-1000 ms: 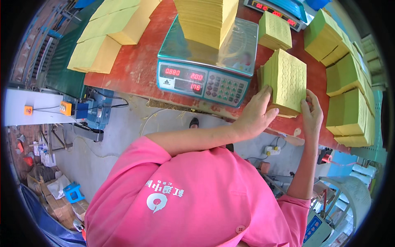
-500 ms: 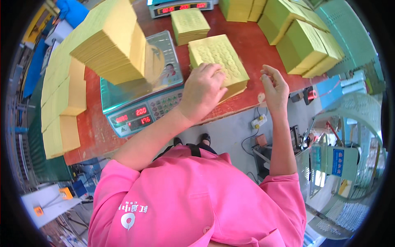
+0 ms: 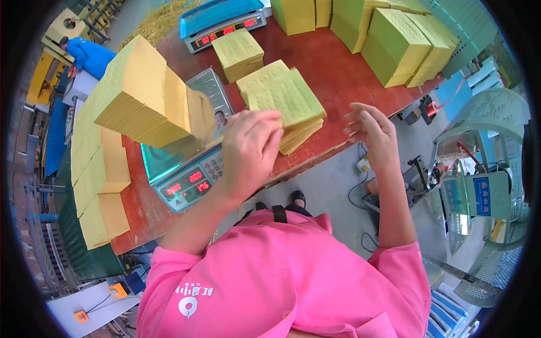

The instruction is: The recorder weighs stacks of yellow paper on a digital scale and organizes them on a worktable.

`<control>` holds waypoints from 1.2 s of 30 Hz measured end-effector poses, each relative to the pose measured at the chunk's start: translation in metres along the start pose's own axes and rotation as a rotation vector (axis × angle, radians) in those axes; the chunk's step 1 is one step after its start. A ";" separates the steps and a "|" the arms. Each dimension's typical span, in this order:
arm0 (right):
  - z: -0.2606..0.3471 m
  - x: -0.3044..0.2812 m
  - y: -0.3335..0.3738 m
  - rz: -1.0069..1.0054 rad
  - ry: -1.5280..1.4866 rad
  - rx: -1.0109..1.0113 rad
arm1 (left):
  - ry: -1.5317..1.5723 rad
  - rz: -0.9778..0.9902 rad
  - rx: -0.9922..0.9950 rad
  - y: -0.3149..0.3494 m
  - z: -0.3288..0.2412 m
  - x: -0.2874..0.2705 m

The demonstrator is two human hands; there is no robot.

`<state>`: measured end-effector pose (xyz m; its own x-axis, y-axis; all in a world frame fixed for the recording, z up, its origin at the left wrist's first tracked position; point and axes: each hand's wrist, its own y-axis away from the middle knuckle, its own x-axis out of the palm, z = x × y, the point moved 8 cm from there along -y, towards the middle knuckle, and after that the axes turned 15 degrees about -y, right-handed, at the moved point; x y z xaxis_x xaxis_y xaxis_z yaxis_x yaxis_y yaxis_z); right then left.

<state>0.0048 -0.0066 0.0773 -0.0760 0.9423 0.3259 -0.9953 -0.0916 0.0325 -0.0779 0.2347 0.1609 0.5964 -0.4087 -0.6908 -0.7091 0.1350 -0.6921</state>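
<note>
A stack of yellow embossed paper [image 3: 290,98] stands near the front edge of the red table, its upper sheets shifted to the right over the lower ones. At its left front corner is my left hand [image 3: 253,149], slightly blurred, fingers loosely bent and thumb apart. Its fingertips are against or just beside the stack; contact is unclear. To the right of the stack, my right hand [image 3: 372,135] hangs over the table edge with fingers spread and nothing in them. A tall yellow paper stack [image 3: 141,96] rests on the nearer scale [image 3: 189,183].
Behind stands a smaller paper stack [image 3: 239,53] beside a second scale [image 3: 225,34] with a blue tray. More yellow stacks line the table's left [image 3: 104,217] and back right [image 3: 394,48]. A mesh-guarded machine [image 3: 490,186] is at right. Another person in blue [image 3: 90,56] works far left.
My left hand has moved off the stack's top to its left front corner. The upper sheets now sit offset to the right. The view has shifted; my right hand's fingers have spread.
</note>
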 end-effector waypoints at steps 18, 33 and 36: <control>0.073 0.256 0.045 0.616 0.103 -0.295 | 0.696 0.063 -0.804 0.047 0.115 -0.145; 0.028 0.442 -0.064 0.620 0.146 -0.140 | 0.490 0.280 -0.894 0.000 0.341 -0.190; 0.027 0.441 -0.061 0.601 0.161 -0.157 | 0.505 0.326 -0.874 0.001 0.341 -0.186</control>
<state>0.0338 0.4063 0.2448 -0.6191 0.7791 0.0982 -0.7725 -0.5818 -0.2545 -0.0615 0.6183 0.2177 0.2460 -0.8243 -0.5098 -0.9503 -0.3088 0.0407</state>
